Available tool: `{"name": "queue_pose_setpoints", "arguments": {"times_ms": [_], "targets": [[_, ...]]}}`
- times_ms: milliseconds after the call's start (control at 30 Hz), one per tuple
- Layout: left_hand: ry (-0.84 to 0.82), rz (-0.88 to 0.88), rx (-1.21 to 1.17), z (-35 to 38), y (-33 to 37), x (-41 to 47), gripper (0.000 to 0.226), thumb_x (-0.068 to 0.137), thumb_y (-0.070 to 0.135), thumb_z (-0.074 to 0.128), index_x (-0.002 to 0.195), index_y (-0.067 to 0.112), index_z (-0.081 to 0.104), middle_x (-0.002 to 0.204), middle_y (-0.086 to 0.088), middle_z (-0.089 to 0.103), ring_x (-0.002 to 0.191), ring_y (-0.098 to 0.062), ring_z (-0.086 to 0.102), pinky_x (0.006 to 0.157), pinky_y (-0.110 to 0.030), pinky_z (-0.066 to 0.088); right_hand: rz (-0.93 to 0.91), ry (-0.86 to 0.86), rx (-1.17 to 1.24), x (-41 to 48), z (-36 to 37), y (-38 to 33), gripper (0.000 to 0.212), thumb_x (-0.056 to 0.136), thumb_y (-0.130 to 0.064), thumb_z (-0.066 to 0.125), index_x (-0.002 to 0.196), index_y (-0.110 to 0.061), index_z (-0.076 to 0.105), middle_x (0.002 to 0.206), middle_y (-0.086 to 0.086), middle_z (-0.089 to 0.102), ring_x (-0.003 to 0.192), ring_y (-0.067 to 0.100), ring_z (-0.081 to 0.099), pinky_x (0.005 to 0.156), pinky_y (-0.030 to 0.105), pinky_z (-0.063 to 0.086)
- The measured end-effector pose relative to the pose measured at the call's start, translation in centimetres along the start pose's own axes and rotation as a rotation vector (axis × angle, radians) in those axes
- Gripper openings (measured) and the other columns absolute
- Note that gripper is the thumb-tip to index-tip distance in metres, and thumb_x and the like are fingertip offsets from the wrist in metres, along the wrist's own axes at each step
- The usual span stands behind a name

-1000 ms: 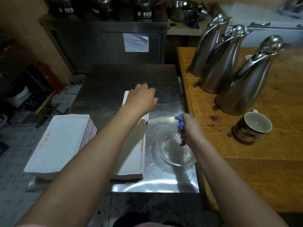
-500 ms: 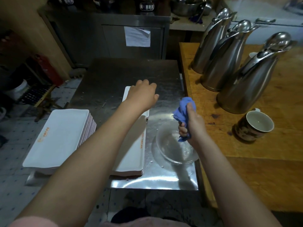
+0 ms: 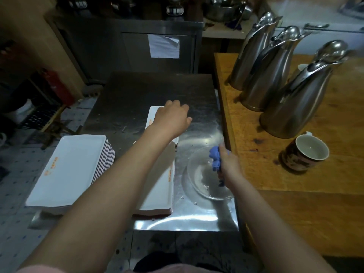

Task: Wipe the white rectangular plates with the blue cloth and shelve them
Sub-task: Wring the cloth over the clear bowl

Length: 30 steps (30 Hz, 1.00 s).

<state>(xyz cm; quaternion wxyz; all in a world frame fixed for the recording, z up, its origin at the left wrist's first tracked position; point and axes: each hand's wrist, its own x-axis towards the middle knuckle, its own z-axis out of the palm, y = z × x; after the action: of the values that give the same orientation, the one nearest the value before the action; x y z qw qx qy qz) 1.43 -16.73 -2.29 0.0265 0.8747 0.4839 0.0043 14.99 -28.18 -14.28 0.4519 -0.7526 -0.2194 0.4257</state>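
Observation:
My left hand [image 3: 171, 118] lies palm down on a white rectangular plate [image 3: 152, 116] at the middle of the steel table [image 3: 137, 91], fingers curled over its far edge. A second stack of white plates [image 3: 160, 186] sits nearer me, partly under my left forearm. A taller stack of white plates [image 3: 69, 168] stands at the table's left front corner. My right hand [image 3: 229, 164] is closed around the bunched blue cloth [image 3: 215, 157], held over a clear glass bowl [image 3: 204, 182].
A wooden counter [image 3: 295, 194] borders the table on the right, bearing three tall steel jugs [image 3: 295, 99] and a dark mug [image 3: 304, 152]. A steel cabinet [image 3: 137, 42] stands behind the table. Tiled floor lies to the left.
My right hand lifted the blue cloth above the bowl, then lowered it back down over the bowl. My left hand stayed on the far plate.

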Motion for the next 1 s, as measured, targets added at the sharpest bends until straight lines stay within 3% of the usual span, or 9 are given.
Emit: {"name": "queue_pose_setpoints", "arguments": {"times_ms": [67,167,267,367,533,700,867,1000], "targets": [[0.022,0.008,-0.007,0.0,-0.1,0.1,0.042,0.097,0.034,0.04,0.13,0.01,0.047,0.132,-0.014,0.045,0.122,-0.032,0.04,0.093,-0.042,0.039,0.035,0.036,0.084,0.3,-0.4,-0.3,0.042,0.089,-0.047,0.044,0.062,-0.027,0.068,0.039,-0.002,0.052,0.029,0.013,0.04,0.042,0.019,0.034],[0.048,0.007,-0.034,0.0,-0.4,0.1,0.041,0.096,0.032,0.041,0.129,0.009,0.048,0.138,-0.014,0.039,0.127,-0.032,0.034,0.097,-0.043,0.037,0.008,0.059,0.166,0.4,-0.7,-1.4,0.031,0.087,-0.028,0.046,0.064,-0.016,0.062,0.034,-0.002,0.049,0.024,0.008,0.042,0.037,0.012,0.034],[0.052,0.013,-0.037,-0.2,-0.5,0.2,0.041,0.096,0.031,0.041,0.129,0.009,0.049,0.14,-0.014,0.037,0.129,-0.031,0.032,0.098,-0.043,0.036,0.079,0.033,0.084,-0.3,-0.6,-0.8,0.025,0.084,-0.02,0.043,0.067,-0.016,0.061,0.034,-0.002,0.048,0.023,0.008,0.038,0.042,0.018,0.037],[0.063,0.025,-0.028,-0.3,-0.5,0.3,0.041,0.096,0.031,0.041,0.129,0.009,0.049,0.14,-0.014,0.037,0.129,-0.03,0.032,0.098,-0.043,0.036,0.114,0.028,0.083,-0.9,-0.5,-1.1,0.025,0.082,-0.02,0.042,0.064,-0.017,0.059,0.034,-0.003,0.047,0.024,0.011,0.032,0.047,0.021,0.037],[0.06,0.007,-0.03,-0.3,-0.4,0.5,0.041,0.097,0.032,0.041,0.13,0.009,0.048,0.139,-0.014,0.038,0.129,-0.031,0.033,0.099,-0.044,0.036,-0.032,0.019,0.205,-0.2,-0.5,-4.8,0.028,0.075,-0.027,0.047,0.053,-0.024,0.064,0.035,-0.002,0.043,0.026,0.011,0.03,0.037,0.017,0.029],[0.042,0.02,-0.029,0.1,0.1,0.3,0.041,0.097,0.032,0.041,0.129,0.009,0.049,0.139,-0.014,0.039,0.129,-0.03,0.033,0.099,-0.043,0.035,0.056,0.027,0.026,-0.7,-0.8,-2.8,0.025,0.081,-0.019,0.042,0.062,-0.016,0.058,0.036,-0.002,0.051,0.023,0.007,0.038,0.048,0.02,0.035],[0.056,-0.001,-0.027,0.1,-0.4,0.6,0.042,0.097,0.032,0.04,0.131,0.009,0.048,0.141,-0.014,0.038,0.129,-0.03,0.033,0.1,-0.043,0.036,0.025,-0.004,0.231,-0.5,-1.3,-4.5,0.021,0.084,-0.025,0.05,0.067,-0.017,0.057,0.035,0.0,0.045,0.029,0.013,0.032,0.048,0.024,0.031],[0.041,-0.003,-0.02,0.3,-0.1,0.5,0.042,0.097,0.032,0.04,0.13,0.009,0.048,0.14,-0.014,0.039,0.129,-0.03,0.033,0.099,-0.043,0.036,0.046,-0.028,0.224,-0.7,-1.2,-4.0,0.029,0.092,-0.033,0.05,0.075,-0.01,0.054,0.037,0.002,0.04,0.032,0.015,0.035,0.042,0.018,0.031]]}}
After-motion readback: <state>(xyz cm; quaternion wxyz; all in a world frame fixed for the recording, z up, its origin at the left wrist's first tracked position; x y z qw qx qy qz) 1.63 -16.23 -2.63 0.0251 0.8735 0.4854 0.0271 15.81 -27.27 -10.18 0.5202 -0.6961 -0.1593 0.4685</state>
